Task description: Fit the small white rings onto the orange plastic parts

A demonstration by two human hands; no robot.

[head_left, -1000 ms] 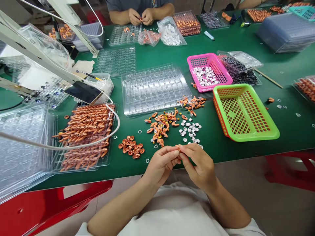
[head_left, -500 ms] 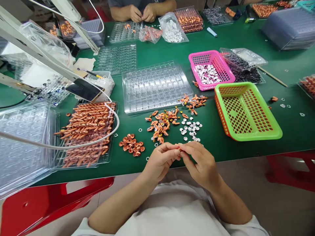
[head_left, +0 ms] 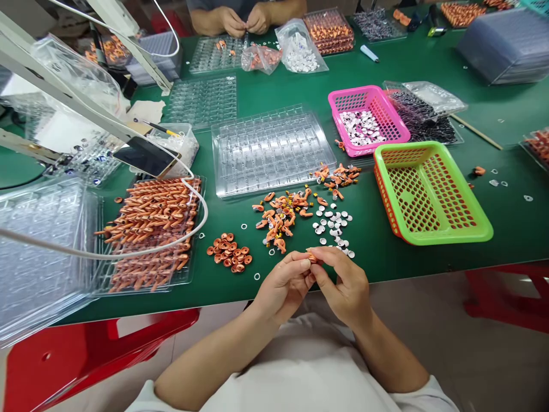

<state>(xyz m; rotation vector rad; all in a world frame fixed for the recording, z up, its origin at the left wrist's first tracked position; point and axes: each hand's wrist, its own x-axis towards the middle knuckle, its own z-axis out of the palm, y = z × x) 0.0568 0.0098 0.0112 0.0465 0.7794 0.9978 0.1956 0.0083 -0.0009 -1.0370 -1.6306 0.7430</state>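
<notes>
My left hand (head_left: 283,286) and my right hand (head_left: 345,283) meet at the table's front edge, both closed. Between their fingertips is a small orange plastic part (head_left: 313,259), mostly covered by the fingers. Just beyond lies a heap of orange curved parts (head_left: 281,220) with yellow and grey bits. White round discs (head_left: 334,223) are scattered to its right. On the left is a small pile of copper-coloured round caps (head_left: 229,252).
A clear moulded tray (head_left: 270,151) lies behind the heaps. To the right stand a green basket (head_left: 480,229) and a pink basket (head_left: 398,134) holding white discs. Trays of orange parts (head_left: 150,229) sit left under a white cable (head_left: 128,256). A co-worker's hands (head_left: 246,22) are opposite.
My fingers have shifted around the small orange part, showing more of it. My right hand has moved slightly left, and its fingers have turned a little.
</notes>
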